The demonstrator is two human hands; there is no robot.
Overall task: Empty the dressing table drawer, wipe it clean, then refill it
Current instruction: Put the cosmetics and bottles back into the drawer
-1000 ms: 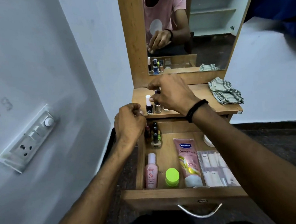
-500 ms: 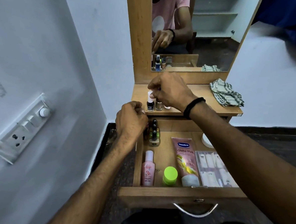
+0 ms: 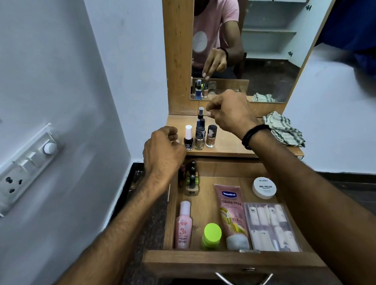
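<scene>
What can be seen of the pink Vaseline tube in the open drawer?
The Vaseline tube is a pink squeeze tube that looks like soft plastic, with a blue logo, "Gluta-Hya" lettering and a yellow graphic. It lies flat on the floor of the drawer, label up. Its crimped end points to the back and its pale cap to the front wall. It lies between the green-capped bottle and the clear box, close against the box. Nothing is holding it.

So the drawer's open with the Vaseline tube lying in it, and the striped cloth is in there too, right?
Not quite. The drawer is open and the Vaseline tube lies in it, but the striped cloth is not inside: the head view shows it on the tabletop, at its right end.
</scene>
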